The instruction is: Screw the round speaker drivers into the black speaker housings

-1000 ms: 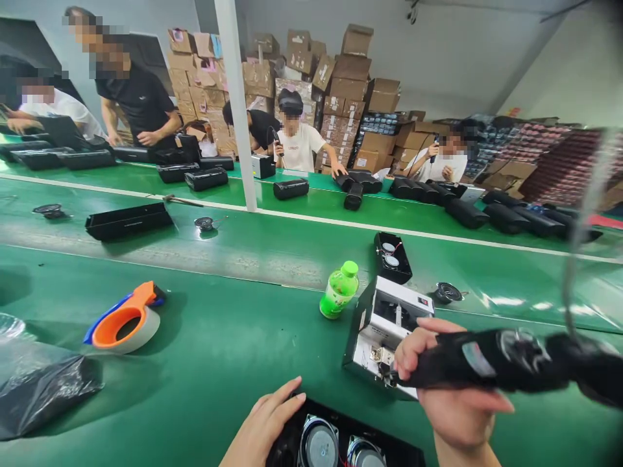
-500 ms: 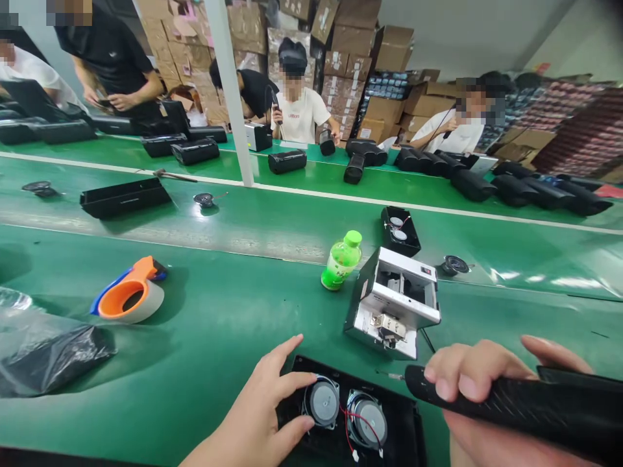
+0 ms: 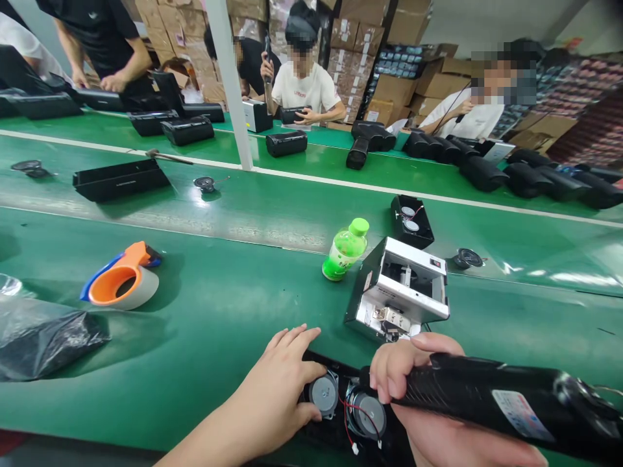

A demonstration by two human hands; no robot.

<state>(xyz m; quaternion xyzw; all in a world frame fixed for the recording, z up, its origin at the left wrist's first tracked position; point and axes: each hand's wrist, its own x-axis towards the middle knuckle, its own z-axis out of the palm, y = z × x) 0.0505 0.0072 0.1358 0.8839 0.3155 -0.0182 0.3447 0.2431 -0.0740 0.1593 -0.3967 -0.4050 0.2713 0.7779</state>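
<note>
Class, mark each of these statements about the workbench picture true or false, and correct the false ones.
1. The right hand grips a black power tool. True.
2. The left hand holds the green bottle. False: it rests on the black speaker panel; the bottle stands apart, untouched.
3. The bottle stands just left of the silver box. True.
4. The orange tape dispenser lies right of the box. False: it lies far to the left.
5. The speaker panel shows two round drivers. True.
</note>
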